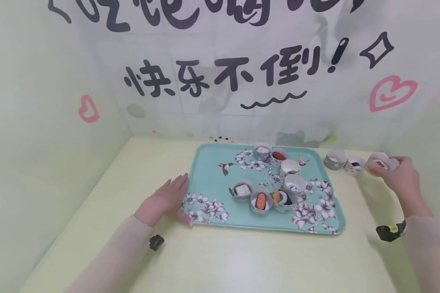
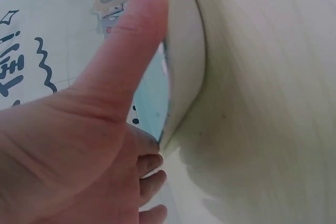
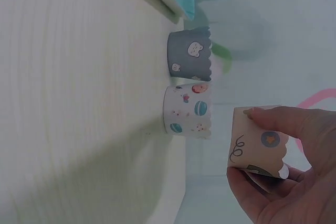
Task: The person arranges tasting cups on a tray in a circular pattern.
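Observation:
My right hand (image 1: 403,179) pinches a beige paper cup (image 3: 257,142) between thumb and fingers, holding it up off the table at the far right. Something reddish and white shows inside that cup in the head view. Just left of it on the table stand a cup with colourful prints (image 3: 189,111) and a grey cup with bear faces (image 3: 190,53). My left hand (image 1: 165,201) rests against the left edge of the turquoise floral tray (image 1: 209,171), fingers extended along the side and thumb at the front corner.
Several paper cups stand on the tray in a curve, among them one with an orange-topped sushi piece (image 1: 261,201) and one with red filling (image 1: 278,156). A pale wall with black lettering (image 1: 234,73) rises behind the table, and side walls close in on both sides.

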Demonstrator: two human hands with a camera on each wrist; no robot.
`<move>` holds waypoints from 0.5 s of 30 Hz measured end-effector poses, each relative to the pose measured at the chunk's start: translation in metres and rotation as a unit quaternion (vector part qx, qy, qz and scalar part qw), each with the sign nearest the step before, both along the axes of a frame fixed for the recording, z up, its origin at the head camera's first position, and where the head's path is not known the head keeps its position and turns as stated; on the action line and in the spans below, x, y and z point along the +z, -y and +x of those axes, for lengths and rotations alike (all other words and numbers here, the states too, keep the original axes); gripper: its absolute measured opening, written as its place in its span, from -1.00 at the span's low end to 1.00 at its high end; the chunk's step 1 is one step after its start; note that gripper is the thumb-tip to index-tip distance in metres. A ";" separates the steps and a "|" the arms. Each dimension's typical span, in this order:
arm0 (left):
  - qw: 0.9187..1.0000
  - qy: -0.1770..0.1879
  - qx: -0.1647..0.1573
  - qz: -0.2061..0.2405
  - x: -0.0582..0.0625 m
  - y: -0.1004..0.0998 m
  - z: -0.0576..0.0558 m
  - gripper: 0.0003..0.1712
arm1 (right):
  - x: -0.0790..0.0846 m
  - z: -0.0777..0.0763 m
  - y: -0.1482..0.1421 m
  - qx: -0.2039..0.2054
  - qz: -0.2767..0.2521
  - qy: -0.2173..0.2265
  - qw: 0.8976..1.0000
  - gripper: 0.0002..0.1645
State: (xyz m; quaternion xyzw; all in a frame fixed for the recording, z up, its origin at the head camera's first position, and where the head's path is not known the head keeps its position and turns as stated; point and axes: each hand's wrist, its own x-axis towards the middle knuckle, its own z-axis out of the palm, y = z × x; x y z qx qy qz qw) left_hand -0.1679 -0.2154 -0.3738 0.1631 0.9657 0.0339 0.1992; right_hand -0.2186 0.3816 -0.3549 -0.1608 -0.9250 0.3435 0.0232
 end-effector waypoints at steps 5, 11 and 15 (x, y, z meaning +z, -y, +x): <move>1.000 -0.008 -0.017 0.012 -0.005 0.005 -0.004 0.62 | 0.010 0.001 0.013 0.016 -0.002 -0.015 1.000 0.14; 0.999 -0.017 -0.029 0.018 -0.007 0.006 -0.005 0.63 | 0.020 0.000 0.036 0.049 0.022 -0.039 0.998 0.02; 0.999 -0.018 -0.035 0.022 -0.007 0.005 -0.005 0.62 | 0.027 -0.001 0.053 0.074 0.036 -0.059 0.995 -0.04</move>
